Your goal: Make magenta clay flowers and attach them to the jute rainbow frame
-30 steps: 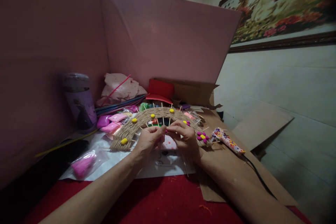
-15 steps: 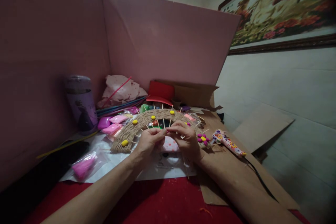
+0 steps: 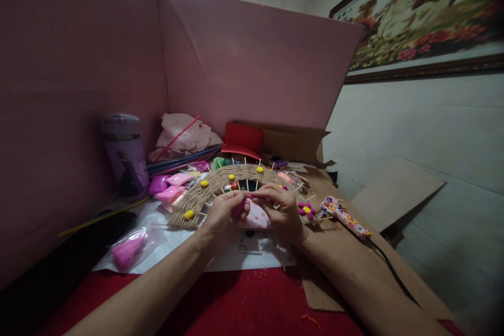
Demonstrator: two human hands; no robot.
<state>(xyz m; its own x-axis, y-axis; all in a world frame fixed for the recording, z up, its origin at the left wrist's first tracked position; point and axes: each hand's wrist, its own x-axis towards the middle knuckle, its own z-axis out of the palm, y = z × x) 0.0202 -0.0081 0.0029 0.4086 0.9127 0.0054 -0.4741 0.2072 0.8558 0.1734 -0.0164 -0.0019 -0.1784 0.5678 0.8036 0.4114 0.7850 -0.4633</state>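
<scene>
My left hand (image 3: 221,216) is closed round a lump of magenta modelling clay (image 3: 238,210), partly hidden by the fingers. The fingertips of my right hand (image 3: 280,212) are pinched against the left thumb and forefinger, where a small bit of the same magenta shows. Just beyond the hands lies an arch wrapped in brown twine (image 3: 217,182), with short sticks poking out along both edges. Several yellow clay discs (image 3: 189,214) sit on it. At its right end is a flower (image 3: 306,209) with magenta petals and a yellow middle.
A flower-patterned glue gun (image 3: 346,218) with a black cord lies on cardboard (image 3: 378,265) at right. Bagged pink clay (image 3: 129,250) lies at left, near a purple tumbler (image 3: 126,160). Pink panels (image 3: 252,58) stand behind; a red cloth (image 3: 236,299) covers the front.
The fingers have shifted slightly and more of the magenta lump shows in my left hand. The whole view has moved a little; the arch and glue gun lie as before.
</scene>
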